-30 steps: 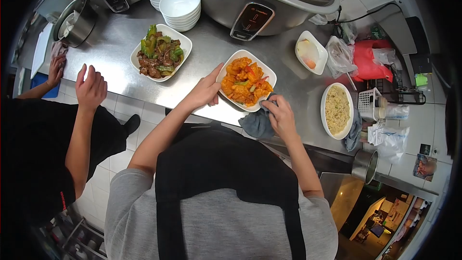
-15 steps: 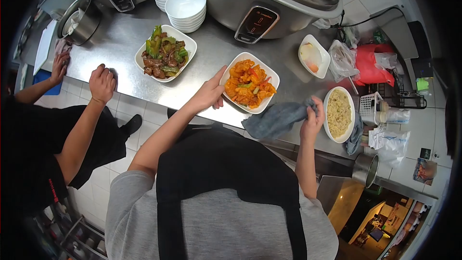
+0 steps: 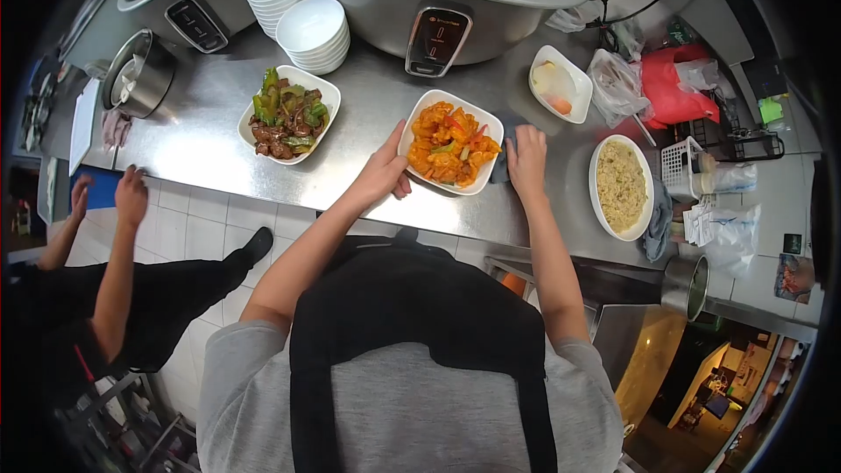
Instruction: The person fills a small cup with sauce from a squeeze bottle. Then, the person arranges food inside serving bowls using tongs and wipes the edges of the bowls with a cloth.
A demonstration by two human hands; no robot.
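My left hand [image 3: 383, 172] touches the left rim of a white square bowl [image 3: 452, 143] of orange-coated pieces, its fingers along the side. At the bowl's right side my right hand [image 3: 526, 158] is closed on a blue-grey cloth [image 3: 500, 166], mostly hidden beneath the fingers and beside the rim. To the left stands another square bowl with meat and green peppers [image 3: 290, 116]. An oval dish of rice [image 3: 621, 187] sits to the right of my right hand.
Stacked white bowls [image 3: 312, 28] stand by a large cooker [image 3: 438, 39]. A small dish [image 3: 561, 83], plastic bags [image 3: 618, 88] and a white basket [image 3: 680, 171] are at the right. A co-worker's hands [image 3: 131, 195] are at the left, by a pot [image 3: 147, 79].
My right hand has moved left and up with the cloth, from near the rice to the bowl's right side. My left hand stays at the bowl. The co-worker's hands have moved off the counter edge.
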